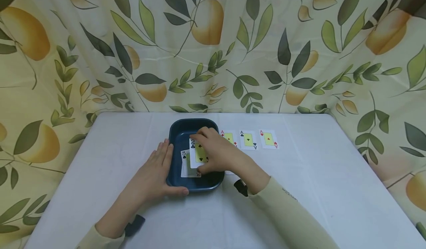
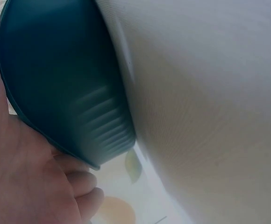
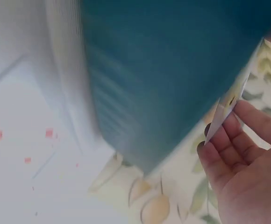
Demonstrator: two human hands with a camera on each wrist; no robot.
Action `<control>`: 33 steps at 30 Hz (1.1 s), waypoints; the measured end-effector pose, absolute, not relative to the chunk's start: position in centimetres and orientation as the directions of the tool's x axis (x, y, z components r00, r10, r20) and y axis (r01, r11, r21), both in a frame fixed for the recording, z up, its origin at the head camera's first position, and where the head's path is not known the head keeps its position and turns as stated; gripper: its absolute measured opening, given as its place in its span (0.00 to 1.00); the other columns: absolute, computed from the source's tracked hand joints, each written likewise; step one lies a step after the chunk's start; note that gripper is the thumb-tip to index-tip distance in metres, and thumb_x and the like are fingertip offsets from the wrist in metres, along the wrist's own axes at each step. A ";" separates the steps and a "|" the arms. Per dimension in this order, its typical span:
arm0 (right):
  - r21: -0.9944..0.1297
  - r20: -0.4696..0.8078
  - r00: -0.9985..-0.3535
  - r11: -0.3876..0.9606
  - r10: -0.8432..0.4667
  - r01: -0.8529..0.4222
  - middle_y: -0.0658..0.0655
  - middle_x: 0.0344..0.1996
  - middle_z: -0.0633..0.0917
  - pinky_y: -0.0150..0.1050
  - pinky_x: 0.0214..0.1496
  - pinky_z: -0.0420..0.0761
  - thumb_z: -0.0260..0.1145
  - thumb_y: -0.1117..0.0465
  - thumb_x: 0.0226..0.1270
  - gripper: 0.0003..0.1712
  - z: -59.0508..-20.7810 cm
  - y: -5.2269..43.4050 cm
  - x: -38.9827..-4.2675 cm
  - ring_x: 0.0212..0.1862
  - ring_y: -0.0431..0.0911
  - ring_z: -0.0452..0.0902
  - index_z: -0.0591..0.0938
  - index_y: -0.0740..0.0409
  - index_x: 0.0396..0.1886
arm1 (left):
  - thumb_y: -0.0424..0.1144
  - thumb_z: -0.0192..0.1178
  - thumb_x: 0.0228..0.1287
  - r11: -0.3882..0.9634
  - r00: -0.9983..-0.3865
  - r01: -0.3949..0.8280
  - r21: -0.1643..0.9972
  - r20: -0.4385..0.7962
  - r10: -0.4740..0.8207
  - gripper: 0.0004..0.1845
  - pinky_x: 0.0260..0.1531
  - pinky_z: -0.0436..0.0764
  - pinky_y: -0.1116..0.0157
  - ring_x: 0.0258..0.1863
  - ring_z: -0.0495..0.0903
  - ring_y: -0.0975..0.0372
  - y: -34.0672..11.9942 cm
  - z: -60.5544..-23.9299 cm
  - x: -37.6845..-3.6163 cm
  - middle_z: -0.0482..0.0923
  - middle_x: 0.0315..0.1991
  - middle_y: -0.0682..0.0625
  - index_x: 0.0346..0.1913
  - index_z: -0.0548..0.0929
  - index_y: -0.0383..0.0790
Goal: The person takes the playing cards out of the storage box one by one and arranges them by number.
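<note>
A dark blue tray [image 1: 196, 122] sits on the white table, also seen close up in the left wrist view [image 2: 65, 79] and the right wrist view [image 3: 173, 65]. My left hand [image 1: 156, 175] rests against the tray's near left corner, fingers straight along its side and thumb along the front edge; its palm [image 2: 28, 177] touches the rim. My right hand [image 1: 216, 153] pinches a two of clubs card [image 1: 197, 151] low over the tray, and the card's edge [image 3: 224, 114] shows between its fingers [image 3: 229, 149]. A three of clubs [image 1: 185, 164] lies in the tray, partly under that card.
Right of the tray, three aces lie face up in a row: diamonds [image 1: 230, 138] half hidden by my right hand, clubs [image 1: 248, 140], hearts [image 1: 269, 139]. A leaf-and-fruit curtain [image 1: 213, 45] hangs behind and beside the table [image 1: 316, 175].
</note>
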State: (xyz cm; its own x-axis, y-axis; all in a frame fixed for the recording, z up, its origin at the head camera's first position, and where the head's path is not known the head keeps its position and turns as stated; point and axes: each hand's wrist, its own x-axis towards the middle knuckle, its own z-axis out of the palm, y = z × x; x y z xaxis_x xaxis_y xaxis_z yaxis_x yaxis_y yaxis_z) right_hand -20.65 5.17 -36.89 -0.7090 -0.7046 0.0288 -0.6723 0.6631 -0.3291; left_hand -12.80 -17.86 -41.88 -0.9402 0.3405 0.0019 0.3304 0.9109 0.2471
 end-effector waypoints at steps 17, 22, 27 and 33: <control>-0.314 0.014 -0.808 0.764 -0.590 -0.563 0.53 0.61 0.71 0.38 0.57 0.80 0.83 0.49 0.40 0.55 -36.2 11.2 -20.7 0.57 0.46 0.66 0.71 0.51 0.72 | 0.84 0.62 0.34 0.917 -0.950 0.296 0.268 -0.012 0.311 0.79 0.75 0.52 0.47 0.80 0.39 0.45 -17.3 -41.9 -12.7 0.36 0.81 0.38 0.79 0.45 0.32; -0.293 0.020 -0.813 0.774 -0.582 -0.562 0.53 0.59 0.72 0.37 0.52 0.79 0.83 0.50 0.39 0.56 -36.9 12.6 -20.6 0.55 0.46 0.66 0.71 0.52 0.72 | 0.86 0.60 0.33 0.920 -0.953 0.291 0.262 -0.009 0.304 0.79 0.75 0.53 0.46 0.80 0.40 0.45 -17.6 -42.2 -12.7 0.36 0.81 0.38 0.79 0.45 0.32; -0.285 -0.002 -0.837 0.802 -0.547 -0.524 0.54 0.60 0.72 0.38 0.53 0.79 0.83 0.50 0.39 0.55 -37.5 14.0 -20.5 0.56 0.47 0.67 0.71 0.52 0.71 | 0.86 0.60 0.33 0.918 -0.952 0.294 0.266 -0.005 0.306 0.79 0.74 0.53 0.45 0.80 0.40 0.45 -17.6 -42.1 -12.6 0.36 0.81 0.37 0.79 0.45 0.32; -0.284 -0.034 -0.854 0.824 -0.520 -0.490 0.57 0.62 0.72 0.46 0.61 0.79 0.84 0.49 0.40 0.55 -38.5 15.8 -20.4 0.60 0.51 0.68 0.71 0.54 0.71 | 0.86 0.60 0.34 0.918 -0.951 0.298 0.261 -0.003 0.309 0.79 0.75 0.53 0.45 0.80 0.40 0.45 -17.6 -41.9 -12.6 0.37 0.81 0.37 0.79 0.45 0.31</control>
State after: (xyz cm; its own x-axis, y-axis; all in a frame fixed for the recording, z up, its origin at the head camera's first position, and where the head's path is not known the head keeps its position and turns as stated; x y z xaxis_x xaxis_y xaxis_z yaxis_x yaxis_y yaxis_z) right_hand -20.39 15.83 -38.52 -0.8537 -0.5196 -0.0337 -0.4903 0.8240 -0.2839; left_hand -12.59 -17.55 -41.93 -0.9510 0.3093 -0.0027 0.2979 0.9181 0.2614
